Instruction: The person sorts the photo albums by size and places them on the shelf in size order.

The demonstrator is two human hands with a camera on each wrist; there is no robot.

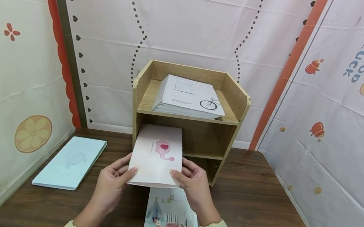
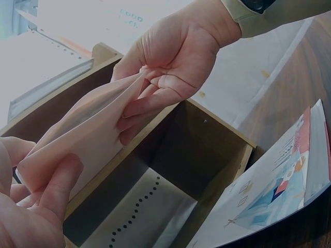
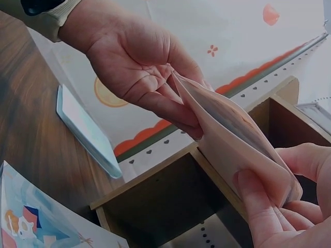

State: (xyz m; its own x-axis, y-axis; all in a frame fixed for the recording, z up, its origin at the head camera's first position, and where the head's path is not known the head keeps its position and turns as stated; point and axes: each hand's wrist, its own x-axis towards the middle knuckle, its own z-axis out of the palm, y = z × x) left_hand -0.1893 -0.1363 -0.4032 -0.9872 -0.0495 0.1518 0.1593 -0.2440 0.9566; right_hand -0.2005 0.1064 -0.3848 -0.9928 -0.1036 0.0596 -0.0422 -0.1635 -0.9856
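A pale pink notebook [image 1: 152, 168] with a pink elephant on its cover is held between my two hands, in front of the shelf's middle compartment. My left hand [image 1: 112, 181] grips its left edge, thumb on top and fingers beneath. On the opposite edge my right hand [image 1: 195, 186] pinches it the same way. Its far end reaches into the compartment. In the right wrist view the near end of the notebook [image 3: 227, 150] bows apart, showing a greyish inside. Below it lies a white book [image 1: 170, 216] with a tent drawing, partly covered by the notebook and right hand.
The small wooden shelf [image 1: 188, 118] stands at the back of the dark wooden table [image 1: 258, 205]. A thick white book [image 1: 187, 92] with a bicycle picture lies on its top level. At the left lies a light blue notebook [image 1: 68, 165]. Printed curtains [image 1: 192, 25] surround the table.
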